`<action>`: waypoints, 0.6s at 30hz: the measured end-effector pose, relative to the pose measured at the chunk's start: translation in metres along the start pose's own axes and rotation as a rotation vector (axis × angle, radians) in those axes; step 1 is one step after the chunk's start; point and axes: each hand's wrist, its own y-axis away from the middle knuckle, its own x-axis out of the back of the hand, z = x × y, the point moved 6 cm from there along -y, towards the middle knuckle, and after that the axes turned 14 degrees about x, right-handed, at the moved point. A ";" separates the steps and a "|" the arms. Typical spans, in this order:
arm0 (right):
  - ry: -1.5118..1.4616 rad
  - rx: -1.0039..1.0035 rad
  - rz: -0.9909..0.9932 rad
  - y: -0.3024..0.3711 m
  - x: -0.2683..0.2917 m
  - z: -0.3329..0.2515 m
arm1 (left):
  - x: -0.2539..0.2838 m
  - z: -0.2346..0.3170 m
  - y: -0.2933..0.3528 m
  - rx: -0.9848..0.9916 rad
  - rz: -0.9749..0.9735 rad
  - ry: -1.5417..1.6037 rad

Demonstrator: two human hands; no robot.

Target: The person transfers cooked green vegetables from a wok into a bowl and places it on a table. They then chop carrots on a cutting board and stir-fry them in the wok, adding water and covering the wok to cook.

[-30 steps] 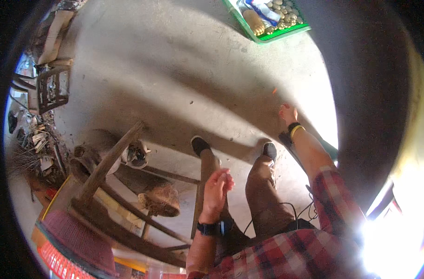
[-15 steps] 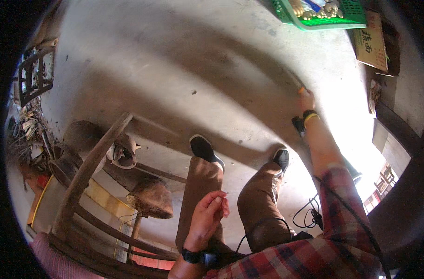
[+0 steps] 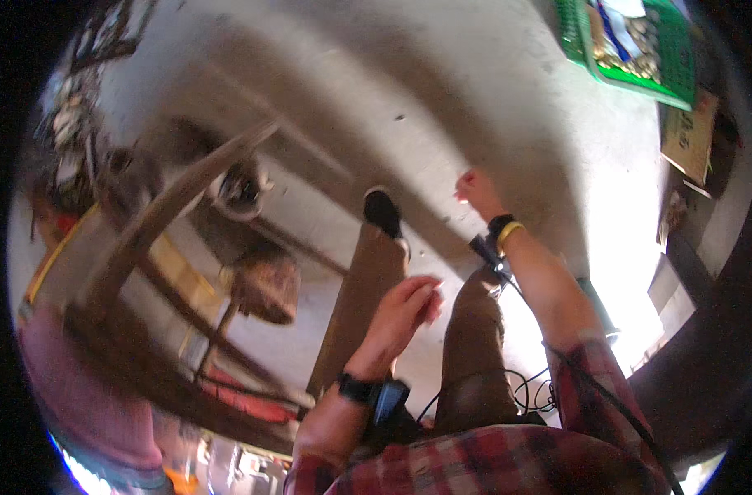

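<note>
— Looking for the long weathered wooden beam point(image 3: 178, 198)? It slants across a rough timber frame, at nine o'clock from the left hand point(image 3: 405, 309) and well apart from it
— How would it handle?
— Heavy, stiff and splintery, I'd judge; grip it mid-length with both hands. The left hand hangs loosely curled and empty over the brown trouser leg point(image 3: 364, 297). The right hand point(image 3: 477, 194) stretches toward twelve, fingers loose, holding nothing. A green plastic crate point(image 3: 632, 80) sits at one o'clock on the grey concrete floor point(image 3: 475, 99)

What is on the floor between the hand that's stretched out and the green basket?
Nothing. In the head view, only bare grey concrete floor lies between the right hand and the green basket, part in shadow and part in sunlight.
</note>
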 end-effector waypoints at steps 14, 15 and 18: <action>0.228 0.246 -0.339 0.422 -0.052 -0.341 | -0.038 -0.136 0.303 -0.349 -0.368 -0.405; 0.229 0.325 -0.371 0.449 -0.060 -0.366 | -0.035 -0.141 0.328 -0.394 -0.373 -0.393; 0.286 0.505 -0.424 0.524 -0.097 -0.419 | -0.011 -0.173 0.400 -0.556 -0.327 -0.299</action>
